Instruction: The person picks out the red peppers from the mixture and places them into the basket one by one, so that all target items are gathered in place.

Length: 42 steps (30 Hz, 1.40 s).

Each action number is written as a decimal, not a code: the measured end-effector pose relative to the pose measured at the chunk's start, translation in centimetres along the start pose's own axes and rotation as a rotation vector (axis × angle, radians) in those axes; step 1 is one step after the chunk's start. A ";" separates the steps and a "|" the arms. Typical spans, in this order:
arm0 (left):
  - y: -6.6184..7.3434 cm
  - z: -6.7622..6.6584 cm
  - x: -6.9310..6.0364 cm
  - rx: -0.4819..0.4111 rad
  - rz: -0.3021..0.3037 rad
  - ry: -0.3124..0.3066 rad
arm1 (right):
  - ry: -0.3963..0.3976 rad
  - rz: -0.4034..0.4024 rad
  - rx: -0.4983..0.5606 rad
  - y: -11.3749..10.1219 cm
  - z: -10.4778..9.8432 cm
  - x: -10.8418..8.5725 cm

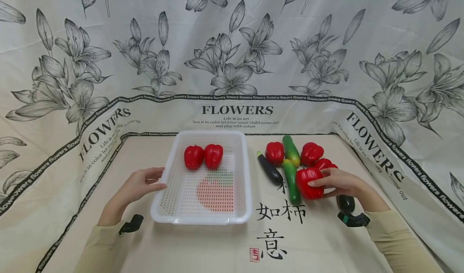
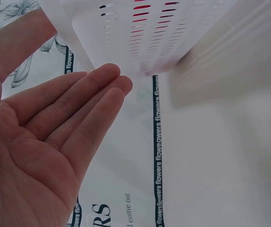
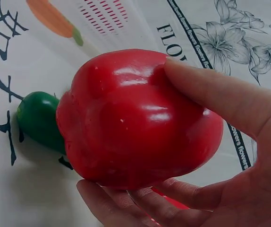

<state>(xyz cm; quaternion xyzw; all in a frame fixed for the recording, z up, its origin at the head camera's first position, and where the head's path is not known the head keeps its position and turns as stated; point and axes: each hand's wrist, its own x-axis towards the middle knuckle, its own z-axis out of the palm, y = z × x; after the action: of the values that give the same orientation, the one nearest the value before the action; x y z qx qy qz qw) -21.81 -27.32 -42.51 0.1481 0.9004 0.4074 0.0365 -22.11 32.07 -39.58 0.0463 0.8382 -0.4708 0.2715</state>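
My right hand (image 1: 338, 182) grips a red bell pepper (image 1: 309, 183), thumb on one side and fingers on the other; the right wrist view shows the pepper (image 3: 140, 118) large between thumb and fingers (image 3: 173, 203). My left hand (image 1: 143, 182) touches the left rim of a white perforated basket (image 1: 248, 176), its fingers fairly straight. In the left wrist view that hand (image 2: 55, 118) lies against the basket's side (image 2: 126, 42). Two red peppers (image 1: 193, 157) (image 1: 214, 156) sit side by side at the back of the basket.
Right of the basket lie a dark eggplant (image 1: 270, 169), two green cucumbers (image 1: 291, 150) (image 1: 292, 182) and more red peppers (image 1: 274, 153) (image 1: 311, 153). Another eggplant (image 1: 346, 203) is near my right wrist. Flowered cloth (image 1: 235, 116) rises behind the table.
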 end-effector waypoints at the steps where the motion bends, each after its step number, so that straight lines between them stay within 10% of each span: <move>1: 0.0 0.0 0.0 -0.002 -0.004 0.000 | 0.000 -0.006 -0.004 -0.2 0.1 -0.1; 42: 0.4 -0.1 0.2 0.015 0.023 0.001 | -0.048 -0.130 -0.111 -7.9 3.6 1.1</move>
<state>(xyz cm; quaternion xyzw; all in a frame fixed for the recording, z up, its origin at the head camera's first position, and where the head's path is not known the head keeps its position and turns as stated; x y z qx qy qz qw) -21.92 -27.04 -42.12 0.1586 0.9016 0.4013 0.0303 -24.21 24.58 -35.62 -0.0349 0.8576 -0.4411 0.2623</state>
